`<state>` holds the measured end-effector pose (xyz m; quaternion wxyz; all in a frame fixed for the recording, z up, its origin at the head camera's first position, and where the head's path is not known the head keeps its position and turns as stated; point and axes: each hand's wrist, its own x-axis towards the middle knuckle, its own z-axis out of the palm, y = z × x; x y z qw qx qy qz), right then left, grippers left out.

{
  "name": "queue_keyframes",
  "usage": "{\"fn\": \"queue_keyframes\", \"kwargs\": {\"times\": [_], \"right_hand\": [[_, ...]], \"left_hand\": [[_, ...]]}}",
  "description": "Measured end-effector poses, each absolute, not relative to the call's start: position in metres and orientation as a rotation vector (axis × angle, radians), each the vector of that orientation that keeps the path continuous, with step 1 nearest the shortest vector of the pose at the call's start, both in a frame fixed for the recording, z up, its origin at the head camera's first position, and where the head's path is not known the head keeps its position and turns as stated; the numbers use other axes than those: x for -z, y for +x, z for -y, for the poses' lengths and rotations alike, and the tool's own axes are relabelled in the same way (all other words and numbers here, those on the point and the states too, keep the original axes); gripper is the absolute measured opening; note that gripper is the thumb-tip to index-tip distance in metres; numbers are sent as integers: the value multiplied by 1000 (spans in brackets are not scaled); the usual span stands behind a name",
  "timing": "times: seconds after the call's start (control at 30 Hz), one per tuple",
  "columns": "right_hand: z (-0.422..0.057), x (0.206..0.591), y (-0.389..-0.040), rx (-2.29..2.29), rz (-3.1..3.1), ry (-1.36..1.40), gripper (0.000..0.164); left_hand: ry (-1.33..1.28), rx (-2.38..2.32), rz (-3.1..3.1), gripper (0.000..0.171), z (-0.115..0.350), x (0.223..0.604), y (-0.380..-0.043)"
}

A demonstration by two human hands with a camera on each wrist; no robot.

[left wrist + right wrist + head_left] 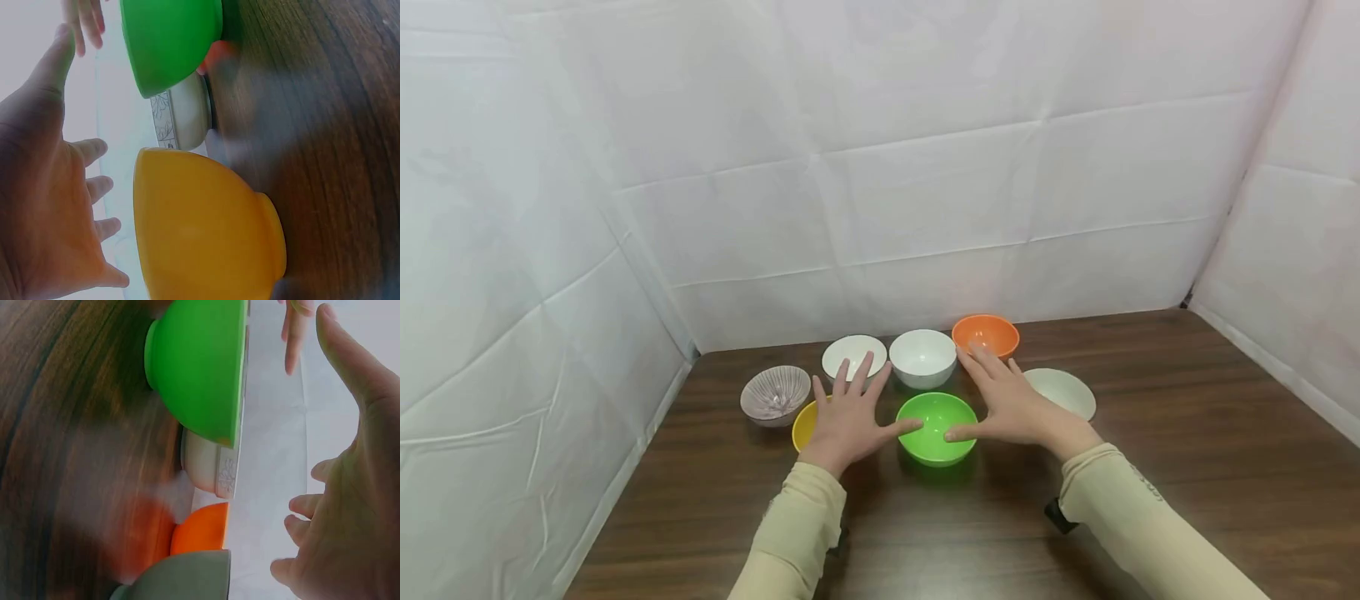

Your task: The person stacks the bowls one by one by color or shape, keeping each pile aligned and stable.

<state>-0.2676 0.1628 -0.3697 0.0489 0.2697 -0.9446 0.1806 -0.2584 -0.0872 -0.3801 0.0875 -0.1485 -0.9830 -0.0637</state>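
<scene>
My left hand is spread over the yellow bowl, its fingers pointing toward the back and its thumb reaching over the rim of the green bowl. From the other side, my right hand spreads its fingers between the green bowl and the pale grey-green bowl; its thumb also overlaps the green bowl in the head view. Both palms hold nothing. In the left wrist view, the left hand hovers above the rim of the yellow bowl. The right wrist view has the right hand raised above the rims.
Behind stand a white bowl, a second white bowl and an orange bowl. A purple-striped bowl sits at the left. White cloth walls enclose the dark wooden table at the back and sides.
</scene>
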Motion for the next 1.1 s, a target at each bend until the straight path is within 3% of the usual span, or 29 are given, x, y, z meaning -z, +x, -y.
{"fn": "queue_keyframes", "kwargs": {"times": [0.63,1.1], "right_hand": [[-155,381,-261,-847,2941,862,122],[-146,395,-267,-806,2956,887,99]], "left_hand": [[-453,160,2924,101,86,382,-258],[-452,209,2894,99,93,386,-255]]}}
